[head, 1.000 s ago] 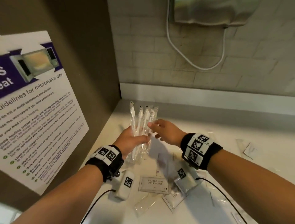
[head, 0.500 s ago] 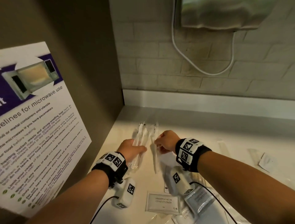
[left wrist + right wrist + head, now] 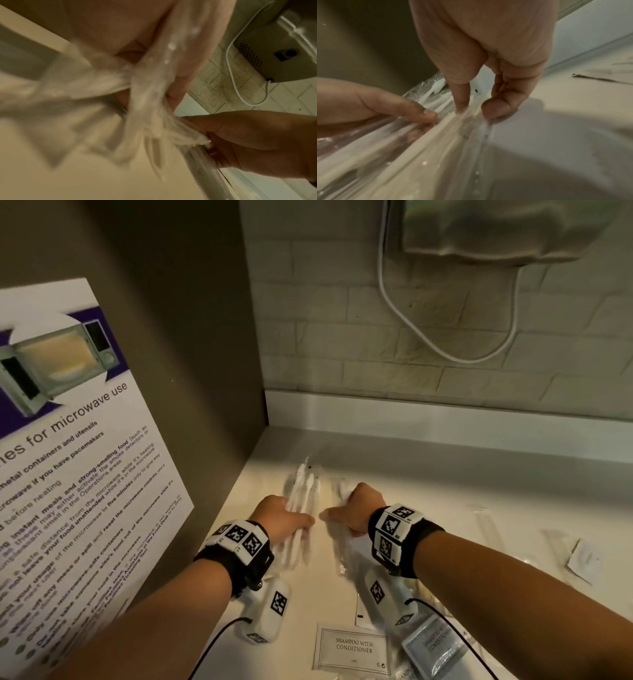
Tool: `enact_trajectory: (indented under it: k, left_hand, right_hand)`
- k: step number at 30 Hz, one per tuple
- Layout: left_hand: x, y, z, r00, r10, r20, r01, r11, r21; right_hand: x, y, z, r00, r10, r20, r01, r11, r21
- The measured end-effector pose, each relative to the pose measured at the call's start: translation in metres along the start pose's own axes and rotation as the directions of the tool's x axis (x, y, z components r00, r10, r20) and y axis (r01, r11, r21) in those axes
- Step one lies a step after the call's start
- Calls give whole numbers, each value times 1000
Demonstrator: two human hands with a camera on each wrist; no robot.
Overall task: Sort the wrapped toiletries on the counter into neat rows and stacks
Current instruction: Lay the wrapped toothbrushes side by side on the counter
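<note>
A bundle of clear-wrapped white toothbrushes (image 3: 302, 495) lies on the white counter (image 3: 445, 508) near the left wall. My left hand (image 3: 284, 518) grips the bundle around its middle, thumb on top. Just to its right, my right hand (image 3: 356, 506) pinches one separate wrapped toothbrush (image 3: 340, 546) between thumb and forefinger, pressing it onto the counter alongside the bundle. The right wrist view shows that pinch (image 3: 474, 109) on the crinkled wrapper (image 3: 471, 128), with the bundle's brush heads (image 3: 436, 86) beyond. In the left wrist view the wrappers (image 3: 145, 94) are blurred in my grip.
Two shampoo-with-conditioner sachets (image 3: 352, 648) (image 3: 433, 645) lie near the front edge. More clear packets (image 3: 486, 525) and a white one (image 3: 585, 559) sit to the right. A brown side wall with a microwave poster (image 3: 78, 474) is on the left. An appliance (image 3: 496, 231) with a white cable (image 3: 445, 350) hangs above.
Both hands have lowered the toothbrushes from upright in the air down onto the counter. The right hand has drawn one wrapped toothbrush away to the right of the bundle.
</note>
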State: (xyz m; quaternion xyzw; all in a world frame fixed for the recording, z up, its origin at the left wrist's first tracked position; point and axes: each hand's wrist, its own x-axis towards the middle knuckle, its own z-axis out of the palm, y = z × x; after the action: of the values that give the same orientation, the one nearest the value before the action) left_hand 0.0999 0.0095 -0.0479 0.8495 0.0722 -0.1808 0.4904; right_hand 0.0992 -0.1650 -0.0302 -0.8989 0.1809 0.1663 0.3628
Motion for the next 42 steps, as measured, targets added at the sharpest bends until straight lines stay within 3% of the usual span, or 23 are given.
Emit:
enact_trajectory:
  k: [10,14,16,18,22,27,31,37,42]
  left_hand:
    - [-4,-6,-11,998,-25,-51,29,997,78]
    - [-6,-6,-13,995,-8,-99,15,997,75]
    - [-7,-6,-14,993,-4,-114,11,998,63]
    - [-6,-7,-14,991,-20,-129,22,1000,18]
    - [-6,-9,-18,983,-30,-182,51,992,116]
    - [-6,-13,-32,976,-48,-214,89,979,185]
    - [-5,-12,-41,967,-77,-241,101,991,88]
    - [-16,-18,-39,973,68,-222,15,936,352]
    - [-19,-23,-41,970,84,-227,12,920,391]
  right_hand:
    - [6,11,-6,998,-63,14,63,998,14]
    - [-1,8,-8,976,-193,-99,190,981,-38]
    - [-7,3,-7,931,-346,-114,327,932,-157]
    - [-12,-3,-3,882,-469,-49,439,854,-279]
    - [-18,-6,5,830,-534,164,545,711,-444]
    - [-27,-10,17,742,-578,339,656,522,-546]
    - [-29,-19,26,735,-575,360,651,449,-612]
    - [-25,-36,37,741,-562,367,641,430,-636]
    - [-17,-44,45,801,-496,334,575,483,-661]
